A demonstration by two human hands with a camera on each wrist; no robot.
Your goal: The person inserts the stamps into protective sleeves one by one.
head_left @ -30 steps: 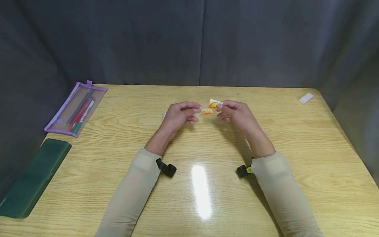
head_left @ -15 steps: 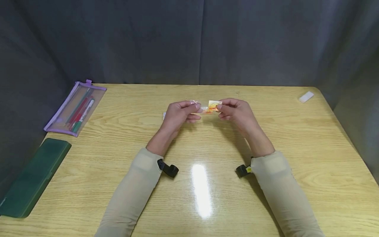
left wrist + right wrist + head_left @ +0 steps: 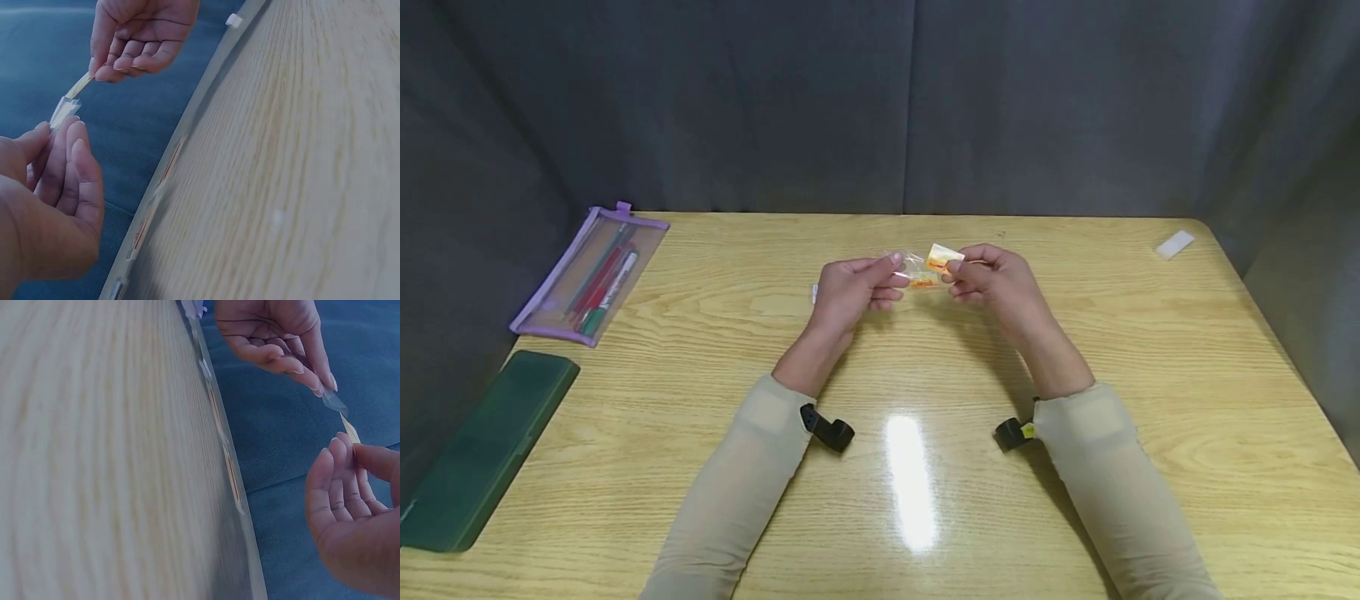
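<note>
Between thumb and fingers, my left hand [image 3: 855,287] pinches a small clear plastic sleeve [image 3: 912,263], crinkled and shiny. My right hand [image 3: 997,279] pinches a small yellow and orange printed card [image 3: 943,257] by its right edge. Both are held up over the far part of the table. The left wrist view has the card [image 3: 78,85] meeting the open-looking end of the sleeve [image 3: 65,112]. From the right wrist, the card [image 3: 350,429] appears edge-on, its tip right at the sleeve [image 3: 335,402]. Below the hands, an orange-printed flat piece [image 3: 923,283] shows on the table.
A purple-edged mesh pouch [image 3: 591,275] with pens lies at the back left. In front of it is a dark green case [image 3: 486,454]. A white eraser-like block [image 3: 1175,244] sits at the back right. Dark curtains [image 3: 760,108] surround the wooden table [image 3: 1000,508].
The clear sleeve now shows between the hands, in the left fingers. The card in the right hand has tilted and risen slightly. Both arms have stayed nearly in place.
</note>
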